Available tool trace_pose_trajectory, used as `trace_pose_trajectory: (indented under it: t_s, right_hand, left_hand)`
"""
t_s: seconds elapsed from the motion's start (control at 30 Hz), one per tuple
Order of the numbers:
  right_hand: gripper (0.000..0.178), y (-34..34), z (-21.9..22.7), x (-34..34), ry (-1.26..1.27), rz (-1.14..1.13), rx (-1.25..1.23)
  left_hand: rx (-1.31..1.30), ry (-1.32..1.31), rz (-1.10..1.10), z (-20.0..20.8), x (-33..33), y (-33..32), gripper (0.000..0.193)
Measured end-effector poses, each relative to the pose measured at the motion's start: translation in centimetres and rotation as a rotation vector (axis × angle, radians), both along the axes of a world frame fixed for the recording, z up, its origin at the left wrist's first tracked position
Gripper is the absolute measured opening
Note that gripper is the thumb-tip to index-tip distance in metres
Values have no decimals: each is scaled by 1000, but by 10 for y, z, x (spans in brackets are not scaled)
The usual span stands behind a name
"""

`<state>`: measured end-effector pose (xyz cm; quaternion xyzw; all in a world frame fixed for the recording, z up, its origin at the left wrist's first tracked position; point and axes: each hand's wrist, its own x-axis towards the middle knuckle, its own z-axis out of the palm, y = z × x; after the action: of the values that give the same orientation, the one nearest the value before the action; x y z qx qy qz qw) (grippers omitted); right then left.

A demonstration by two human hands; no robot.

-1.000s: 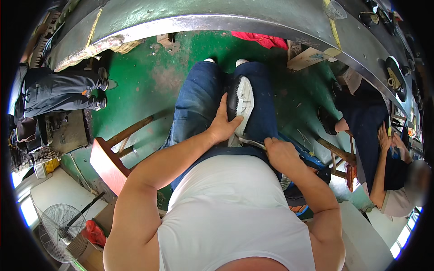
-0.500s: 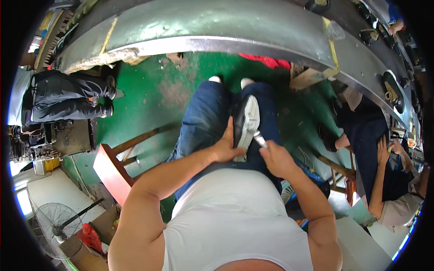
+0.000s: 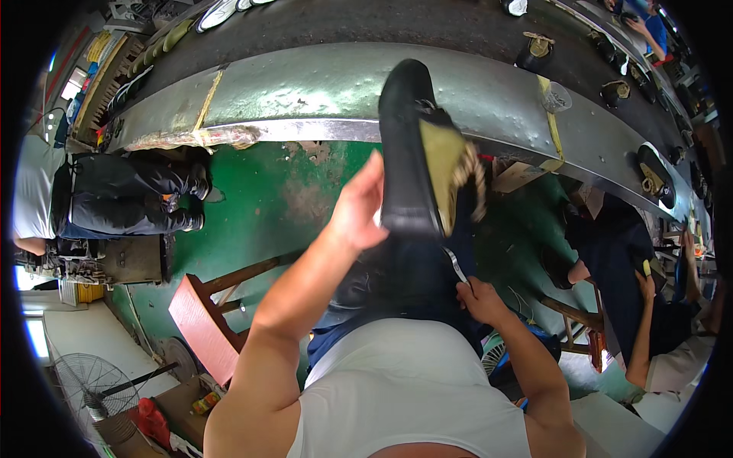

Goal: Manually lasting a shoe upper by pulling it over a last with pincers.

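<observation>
A black shoe [image 3: 405, 172] with an olive inner side is raised in front of me, its toe pointing away over the metal bench edge. My left hand [image 3: 360, 204] grips it from the left, with the fingers partly hidden behind the shoe. A beige rope-like loop [image 3: 472, 179] hangs at the shoe's right side, smeared by motion. Lower right, my right hand [image 3: 482, 300] is closed around a slim, curved metal tool [image 3: 455, 263]. The tool's tip is near the shoe's heel end; whether they touch I cannot tell.
A long metal bench [image 3: 305, 95] runs across the front, with a dark belt behind it carrying more shoes [image 3: 536, 50]. Wooden stools [image 3: 202, 328] stand at both sides. One person [image 3: 130, 195] stands at left, another [image 3: 611, 259] sits at right. A fan [image 3: 95, 389] is lower left.
The shoe has left my lap, raised forward and turned from its pale sole to its black upper. My left hand rose with it; my right hand moved slightly right and down with the tool.
</observation>
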<state>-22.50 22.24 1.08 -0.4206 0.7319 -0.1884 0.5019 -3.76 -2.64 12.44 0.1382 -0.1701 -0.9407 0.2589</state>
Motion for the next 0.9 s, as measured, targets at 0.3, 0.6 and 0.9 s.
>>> trace_pose_trajectory:
  t_s: [0.3, 0.6, 0.9]
  right_hand:
    - [40, 13, -15, 0, 133, 38, -85]
    - [36, -28, 33, -22, 384, 112, -326]
    - [45, -178, 94, -136, 1025, 104, -942]
  left_hand:
    - [7, -140, 115, -12, -56, -43, 67]
    - [-7, -141, 131, -13, -83, -82, 59]
    - [-265, -178, -16, 14, -196, -209, 62]
